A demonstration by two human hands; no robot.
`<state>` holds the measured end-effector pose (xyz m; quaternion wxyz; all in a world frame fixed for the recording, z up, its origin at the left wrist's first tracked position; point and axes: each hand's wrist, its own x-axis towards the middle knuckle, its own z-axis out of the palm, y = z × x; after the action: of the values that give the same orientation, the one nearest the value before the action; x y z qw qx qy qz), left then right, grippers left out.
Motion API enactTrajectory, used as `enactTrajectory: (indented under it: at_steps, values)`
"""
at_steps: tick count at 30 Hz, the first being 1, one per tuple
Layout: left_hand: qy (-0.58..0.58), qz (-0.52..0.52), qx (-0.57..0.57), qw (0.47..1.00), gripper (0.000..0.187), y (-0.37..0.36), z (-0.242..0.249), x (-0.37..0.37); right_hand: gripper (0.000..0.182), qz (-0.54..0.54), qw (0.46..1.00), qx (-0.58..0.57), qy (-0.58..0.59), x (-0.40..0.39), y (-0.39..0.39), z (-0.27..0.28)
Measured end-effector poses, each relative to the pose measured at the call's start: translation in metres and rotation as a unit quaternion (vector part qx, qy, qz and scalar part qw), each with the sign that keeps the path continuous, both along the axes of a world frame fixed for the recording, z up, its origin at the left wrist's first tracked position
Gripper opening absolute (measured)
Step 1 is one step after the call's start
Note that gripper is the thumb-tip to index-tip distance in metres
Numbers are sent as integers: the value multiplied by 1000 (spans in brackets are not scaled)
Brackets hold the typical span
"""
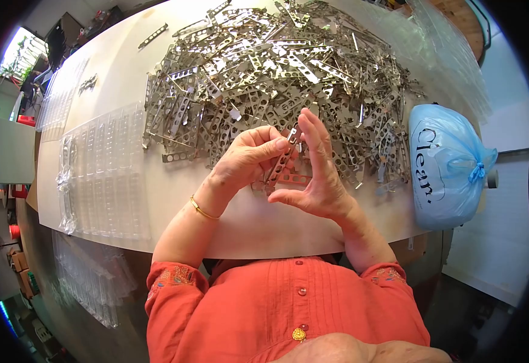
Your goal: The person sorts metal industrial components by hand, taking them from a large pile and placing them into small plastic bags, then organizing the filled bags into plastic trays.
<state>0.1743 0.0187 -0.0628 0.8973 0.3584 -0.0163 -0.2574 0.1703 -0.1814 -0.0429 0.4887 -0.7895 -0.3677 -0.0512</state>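
L hand has metal strip in pinch grip, R hand open beside, nr parts pile, inside tbl edge.

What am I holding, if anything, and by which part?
A perforated metal strip, pinched near its far end by your left hand. Your right hand is open beside it; whether it touches the strip is unclear.

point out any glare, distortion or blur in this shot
Head view: strong fisheye, the table edge bowed and the corners black; head view: bright glints on the upper part of the metal pile, paler reflections on the clear trays; head view: the window at upper left largely washed out; head view: hands fairly sharp, no obvious motion blur
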Motion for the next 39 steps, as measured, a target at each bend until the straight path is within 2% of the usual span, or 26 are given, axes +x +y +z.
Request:
enactTrajectory:
  at_steps: [7, 9, 19, 21, 25, 27, 28, 29, 31, 32, 33, 35, 36, 37, 39]
  values:
    - [-5, -1, 9, 1000, 15, 0, -3, 1, 136, 12, 1000, -14, -4, 0, 2, -1]
    - [-11, -3, 14, 1000, 15, 1, -2, 1, 136, 26, 999, 21, 5, 0, 1, -5]
    - [6, -10, 14, 1000, 15, -2, 8, -1, 135, 39, 999, 37, 10, -1, 0, -9]
    - [-4, -16, 13, 1000, 15, 1, 4, -1, 134, 44, 997, 43, 45, -2, 0, -10]
    - [-20, -13, 27, 999, 17, 1, 3, 0, 130, 56, 998, 33, -23, 3, -3, -5]
    - [-26, -8, 37, 999, 19, 1, 6, -1, 125, 90, 989, 95, 62, 1, -5, -2]
    - [-31, -23, 42, 998, 19, 3, 8, -1, 110, 74, 983, 148, 78, -1, -4, 1]
    - [-35, -38, 47, 998, 19, 4, 11, -2, 110, 77, 983, 151, 69, 0, -5, 0]
    - [-54, -80, 43, 994, 16, 4, 14, -3, 92, 64, 979, 164, 107, 4, -12, -5]
    - [-73, -90, 38, 993, 17, 3, 10, -4, 63, 28, 968, 200, 148, -4, -6, 8]
    - [-91, -101, 33, 990, 17, 2, 6, -4, 63, 31, 969, 203, 140, -4, -7, 7]
    - [-92, -118, 34, 988, 18, -1, 7, -4, 38, 57, 970, 181, 153, -2, -10, 5]
    - [-95, -119, 46, 987, 18, 0, 7, -4, 22, 35, 974, 171, 141, -2, -9, 7]
    - [-98, -121, 58, 986, 18, 1, 8, -4, 19, 43, 976, 171, 126, 0, -9, 6]
    - [-115, -124, 98, 981, 20, 2, 11, -5, 17, 32, 967, 187, 173, -4, -8, 9]
